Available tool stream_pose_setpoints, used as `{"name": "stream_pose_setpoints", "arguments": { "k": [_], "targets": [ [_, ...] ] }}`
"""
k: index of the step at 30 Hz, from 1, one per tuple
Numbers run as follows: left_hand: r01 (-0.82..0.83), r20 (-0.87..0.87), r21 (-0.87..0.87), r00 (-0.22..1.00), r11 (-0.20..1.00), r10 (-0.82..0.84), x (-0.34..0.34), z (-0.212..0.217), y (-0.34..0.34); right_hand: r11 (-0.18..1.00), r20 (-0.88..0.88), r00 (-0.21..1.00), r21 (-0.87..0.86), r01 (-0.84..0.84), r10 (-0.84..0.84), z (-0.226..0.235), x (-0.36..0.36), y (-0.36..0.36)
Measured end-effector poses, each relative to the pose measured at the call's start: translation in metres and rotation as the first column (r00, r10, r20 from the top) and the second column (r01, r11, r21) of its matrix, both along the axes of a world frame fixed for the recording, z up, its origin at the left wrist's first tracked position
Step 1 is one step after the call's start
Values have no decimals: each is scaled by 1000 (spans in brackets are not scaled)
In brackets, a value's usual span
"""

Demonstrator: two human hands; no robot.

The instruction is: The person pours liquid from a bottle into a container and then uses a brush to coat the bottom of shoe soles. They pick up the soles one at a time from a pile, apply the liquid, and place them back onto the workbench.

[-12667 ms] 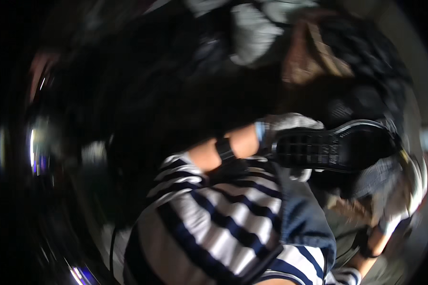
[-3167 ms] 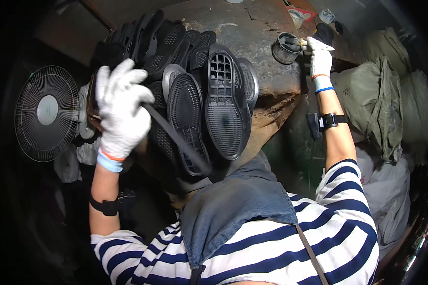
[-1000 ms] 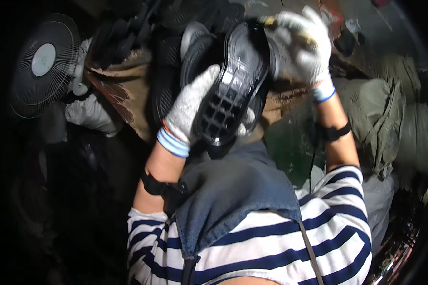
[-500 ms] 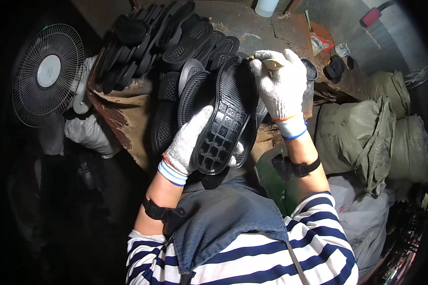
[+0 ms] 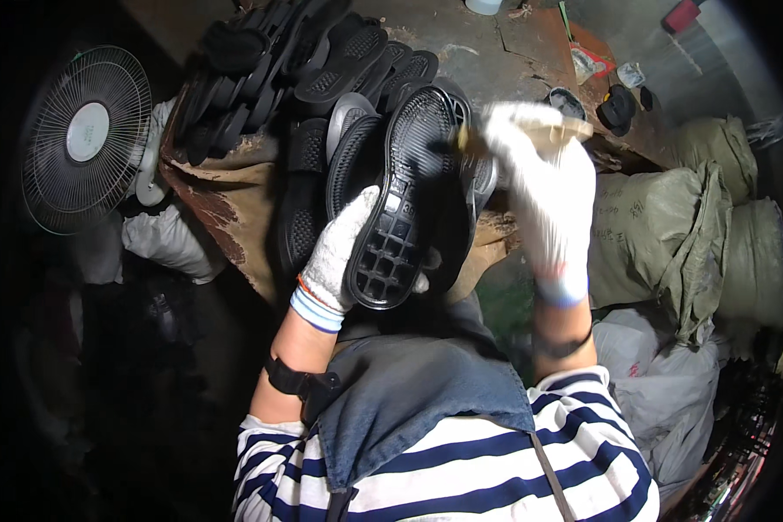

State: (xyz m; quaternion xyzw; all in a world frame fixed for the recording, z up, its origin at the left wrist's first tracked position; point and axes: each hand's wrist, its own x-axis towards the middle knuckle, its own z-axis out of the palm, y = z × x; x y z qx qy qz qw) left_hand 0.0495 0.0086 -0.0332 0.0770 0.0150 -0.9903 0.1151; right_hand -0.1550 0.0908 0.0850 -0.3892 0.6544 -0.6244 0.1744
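"One apron lies nearest. Then?"
"The left hand: its fingers wrap a black shoe sole, held just past the apron."
"And the right hand?"
"Its fingers pinch a brush, blurred, by the sole's right edge; touching or not, I can't tell."
"Beyond?"
"Other soles piled on the surface, a pot to their right."

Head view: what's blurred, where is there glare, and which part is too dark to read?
Head view: the right hand and the brush it holds are blurred, the left hand fairly sharp; head view: small bright glints on the glossy black sole; head view: the lower left sinks into deep shadow, details hard to make out.
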Motion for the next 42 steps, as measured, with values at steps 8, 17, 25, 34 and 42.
{"name": "stream_pose_setpoints", "arguments": {
  "k": [8,17,25,34,42],
  "targets": [
    [89,-64,12,994,996,-88,-5,12,-6,984,-152,978,-93,-154,139,-62,-31,-62],
    [83,-78,-164,992,983,-97,-3,15,-9,986,-242,957,-7,-167,160,-46,-24,-32],
    [-231,-196,-335,965,913,172,-9,32,-9,937,163,948,-270,-223,273,-42,42,-5],
    [-241,156,-499,920,832,360,8,55,-44,815,-586,668,-23,-579,458,-39,23,17],
    [-228,249,-784,736,577,629,22,44,-50,844,-337,794,5,-536,506,-35,27,4]
  ]
}}
